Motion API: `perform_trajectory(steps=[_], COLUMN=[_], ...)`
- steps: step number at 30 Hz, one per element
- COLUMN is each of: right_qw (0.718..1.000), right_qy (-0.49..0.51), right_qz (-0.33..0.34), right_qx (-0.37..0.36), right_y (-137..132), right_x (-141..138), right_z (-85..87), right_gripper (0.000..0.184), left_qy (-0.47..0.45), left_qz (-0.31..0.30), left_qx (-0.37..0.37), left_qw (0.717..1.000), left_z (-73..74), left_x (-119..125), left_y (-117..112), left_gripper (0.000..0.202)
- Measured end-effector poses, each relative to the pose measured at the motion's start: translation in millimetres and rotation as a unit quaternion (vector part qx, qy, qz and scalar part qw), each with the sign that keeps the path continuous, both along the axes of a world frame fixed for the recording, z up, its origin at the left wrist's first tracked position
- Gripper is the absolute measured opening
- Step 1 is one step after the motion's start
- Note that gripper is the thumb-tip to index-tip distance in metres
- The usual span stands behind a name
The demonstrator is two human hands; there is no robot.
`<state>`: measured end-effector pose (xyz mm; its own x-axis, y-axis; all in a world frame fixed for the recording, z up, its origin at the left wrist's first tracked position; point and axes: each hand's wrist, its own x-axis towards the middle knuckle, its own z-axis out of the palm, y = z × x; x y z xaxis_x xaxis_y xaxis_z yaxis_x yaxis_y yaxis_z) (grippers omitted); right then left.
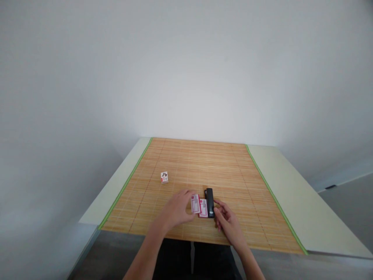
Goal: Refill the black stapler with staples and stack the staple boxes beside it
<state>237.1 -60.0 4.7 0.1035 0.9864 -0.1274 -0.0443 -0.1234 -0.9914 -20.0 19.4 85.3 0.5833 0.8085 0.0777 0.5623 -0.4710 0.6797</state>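
1. While both hands meet at the lower middle of the frame, the left hand (177,210) pinches a small red-and-white box (195,203) between thumb and fingertips, holding it tilted just above the bamboo mat (233,171).
2. A second red-and-white box (203,208) sits just right of the first, touching or nearly touching it; whether the left fingers also grip it is too small to tell.
3. Directly right of these boxes lies a black stapler (209,201), flat on the mat with its length running up and down the frame.
4. At the stapler's near end sits the right hand (229,221), fingers curled and fingertips at its right side; it seems to steady the stapler rather than lift it, though a firm grip cannot be confirmed.
5. As a judgement, the work is at an early stage: the stapler looks closed and neither box appears opened.
6. Left of centre, well apart from the hands, a small white cube-shaped box (164,177) stands untouched on the mat.
7. Under the mat, a pale table (305,202) shows at both sides.
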Motion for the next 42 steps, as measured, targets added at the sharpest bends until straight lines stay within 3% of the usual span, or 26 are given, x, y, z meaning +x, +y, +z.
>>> perform_trajectory(steps=[3,6,15,18,20,21,23,26,28,30,33,37,42], right_qw=[1.000,1.000,1.000,1.000,1.000,1.000,1.000,1.000,1.000,1.000,0.999,0.997,0.989], right_qy=[0.000,0.000,0.004,0.002,0.009,0.013,0.016,0.009,0.001,-0.009,-0.035,-0.073,-0.135], right_qz=[0.000,-0.003,0.002,-0.002,-0.009,-0.013,-0.017,-0.015,-0.009,-0.009,-0.017,-0.020,-0.027], right_qx=[0.002,0.002,0.001,0.002,-0.002,-0.004,-0.007,-0.007,-0.006,-0.008,-0.009,0.008,0.058], right_y=[1,2,4,3,2,2,1,2,2,2,1,0,0], right_x=[-1,-1,1,0,0,0,-1,0,0,-1,-3,-6,-6], right_z=[-3.6,-7.5,-11.8,-9.8,-8.4,-8.0,-8.1,-10.0,-11.6,-12.4,-10.7,-3.1,3.2], right_gripper=[0.061,0.061,0.056,0.059,0.061,0.062,0.063,0.062,0.060,0.060,0.064,0.062,0.054], left_qy=[-0.006,-0.021,-0.100,-0.103,-0.114,-0.119,-0.120,-0.075,-0.069,-0.073,-0.092,-0.120,-0.148], left_qz=[-0.024,-0.035,-0.029,-0.017,0.029,0.072,0.196,0.385,0.398,0.376,0.325,0.267,0.225], left_qx=[0.006,-0.014,-0.057,-0.049,-0.027,-0.012,0.021,-0.002,-0.030,-0.057,-0.097,-0.127,-0.125], left_qw=[1.000,0.999,0.993,0.993,0.993,0.990,0.973,0.920,0.915,0.922,0.936,0.948,0.955], left_z=[-7.0,-17.4,-34.9,-33.1,-30.3,-29.1,-28.3,-31.7,-36.6,-43.4,-57.0,-74.2,-80.2], left_x=[26,29,40,39,25,13,-18,-68,-90,-96,-73,-19,35], left_y=[-3,-2,-9,-13,-6,2,26,71,94,106,106,93,77], left_gripper=[0.069,0.064,0.074,0.094,0.095,0.085,0.056,0.045,0.042,0.038,0.035,0.038,0.036])
